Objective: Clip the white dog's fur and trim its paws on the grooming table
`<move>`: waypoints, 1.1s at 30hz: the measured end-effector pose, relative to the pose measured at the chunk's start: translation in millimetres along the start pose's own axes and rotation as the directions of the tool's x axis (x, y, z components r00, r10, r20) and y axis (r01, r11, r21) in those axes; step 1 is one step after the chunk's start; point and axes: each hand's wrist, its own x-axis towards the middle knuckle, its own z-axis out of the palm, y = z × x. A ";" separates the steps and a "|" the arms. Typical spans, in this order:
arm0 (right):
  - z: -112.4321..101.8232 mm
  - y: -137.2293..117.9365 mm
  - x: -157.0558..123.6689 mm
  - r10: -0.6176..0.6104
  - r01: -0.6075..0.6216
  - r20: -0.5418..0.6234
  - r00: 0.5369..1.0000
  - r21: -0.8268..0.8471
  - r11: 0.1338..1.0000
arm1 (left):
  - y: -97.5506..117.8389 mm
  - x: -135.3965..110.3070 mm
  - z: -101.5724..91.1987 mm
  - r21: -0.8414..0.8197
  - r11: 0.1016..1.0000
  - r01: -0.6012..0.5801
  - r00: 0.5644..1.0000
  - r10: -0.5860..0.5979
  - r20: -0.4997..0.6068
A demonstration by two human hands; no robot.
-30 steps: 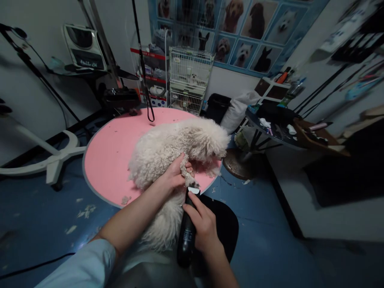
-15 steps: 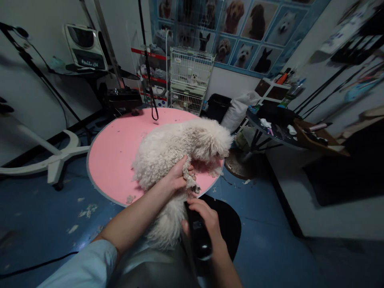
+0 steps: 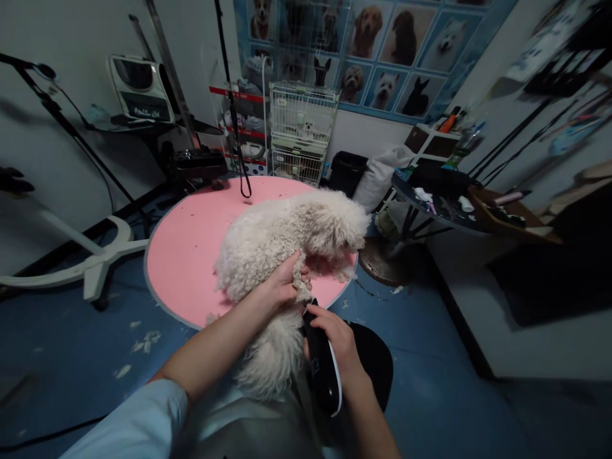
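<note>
On the pink worktop (image 3: 179, 271), the dog (image 3: 268, 236), one leg (image 3: 303, 295) clamped in my left grip (image 3: 285, 284); just right and below, my right grip (image 3: 338, 339) is wrapped around the clipper (image 3: 320, 363), its long axis slanting up-left toward that leg. Against the preceding frame, it sits nearer the leg, white edge (image 3: 338, 377) showing.

One white dog (image 3: 268, 245), one clipper (image 3: 321, 363) (one pink tabletop (image 3: 191, 261), too).

white dog (image 3: 261, 245), white-edged black clipper (image 3: 321, 363), pink table (image 3: 179, 261), blue floor (image 3: 430, 357)
</note>
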 end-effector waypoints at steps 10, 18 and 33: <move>1.6 -3.3 0.3 0.075 -0.070 -0.088 0.993 0.059 0.996 | -2.5 3.8 -5.1 0.121 0.991 0.057 0.998 -0.058 0.005; 6.2 8.9 1.3 0.081 -0.055 -0.203 0.976 0.128 0.990 | -5.9 11.4 -6.8 0.103 0.995 -0.008 0.999 0.012 -0.038; 32.1 49.2 -20.8 0.174 -0.049 -0.481 0.859 0.261 0.964 | -26.3 27.8 17.2 0.008 0.956 -0.292 0.944 0.289 -0.156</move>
